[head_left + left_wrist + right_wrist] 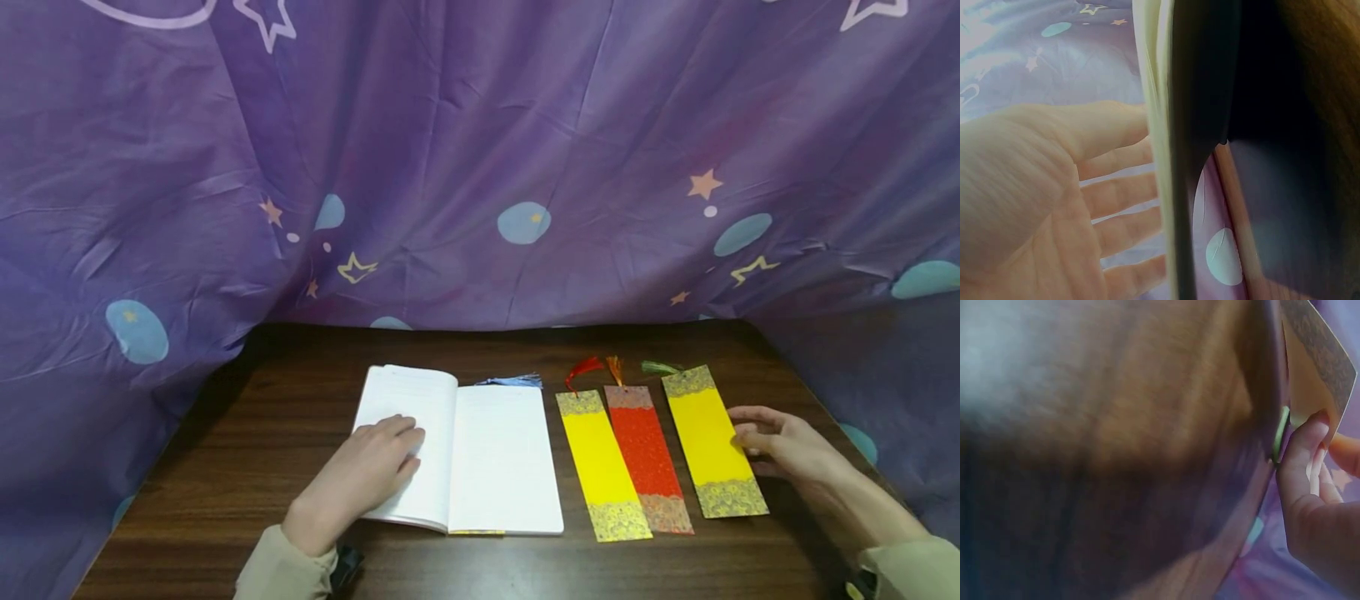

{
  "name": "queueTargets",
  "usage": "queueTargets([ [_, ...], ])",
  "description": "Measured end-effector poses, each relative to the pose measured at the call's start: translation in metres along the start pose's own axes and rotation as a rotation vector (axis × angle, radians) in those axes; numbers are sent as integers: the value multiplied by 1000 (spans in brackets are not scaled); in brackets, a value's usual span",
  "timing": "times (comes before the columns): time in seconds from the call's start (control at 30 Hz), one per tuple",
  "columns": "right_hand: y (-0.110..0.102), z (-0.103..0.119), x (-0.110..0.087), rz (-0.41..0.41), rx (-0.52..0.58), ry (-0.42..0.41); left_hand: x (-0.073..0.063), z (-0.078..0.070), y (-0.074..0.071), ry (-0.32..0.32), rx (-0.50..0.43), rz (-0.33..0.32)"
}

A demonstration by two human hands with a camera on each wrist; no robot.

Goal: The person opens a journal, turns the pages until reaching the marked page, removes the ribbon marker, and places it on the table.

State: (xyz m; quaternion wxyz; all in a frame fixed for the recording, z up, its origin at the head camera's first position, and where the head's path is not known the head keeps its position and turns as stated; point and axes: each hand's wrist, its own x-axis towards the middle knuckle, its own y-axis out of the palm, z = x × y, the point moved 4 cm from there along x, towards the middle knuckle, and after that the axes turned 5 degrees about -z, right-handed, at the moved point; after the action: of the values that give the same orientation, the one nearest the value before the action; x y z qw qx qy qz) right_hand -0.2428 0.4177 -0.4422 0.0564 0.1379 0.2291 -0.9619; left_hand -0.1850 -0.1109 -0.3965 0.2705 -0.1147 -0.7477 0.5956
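An opened notebook [502,467] with pale, nearly blank pages lies on the table. On its left page rests my left hand [367,467], fingers extended; the left wrist view has the same hand [1041,187] against the notebook's edge [1175,187]. At the far right, my right hand [798,450] pinches the right edge of a yellow bookmark [708,437] with ornate ends and a green tassel [660,367]. In the right wrist view, thumb and fingers [1304,450] lie on opposite sides of that bookmark [1310,381].
Between notebook and right hand lie another yellow bookmark [600,454] with a red tassel and a red bookmark [647,450] with an orange tassel, partly overlapping. A blue tassel [517,381] sticks out above the notebook. A purple patterned cloth [465,167] hangs behind the dark wooden table [225,467].
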Motion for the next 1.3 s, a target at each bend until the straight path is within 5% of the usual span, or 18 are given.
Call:
queueTargets([
  [0.37, 15, -11, -4, -27, -1, -11, 0, -1, -1, -4, -4, 1],
  [0.73, 24, -1, -4, -164, -304, -105, 0, -2, -3, 9, 0, -12],
  [1.03, 26, 4, -9, -201, -457, -142, 0, 2, 2, -4, 1, 9],
  [1.3, 37, 27, -12, -178, -751, -263, 2, 3, 3, -45, 6, 49],
])
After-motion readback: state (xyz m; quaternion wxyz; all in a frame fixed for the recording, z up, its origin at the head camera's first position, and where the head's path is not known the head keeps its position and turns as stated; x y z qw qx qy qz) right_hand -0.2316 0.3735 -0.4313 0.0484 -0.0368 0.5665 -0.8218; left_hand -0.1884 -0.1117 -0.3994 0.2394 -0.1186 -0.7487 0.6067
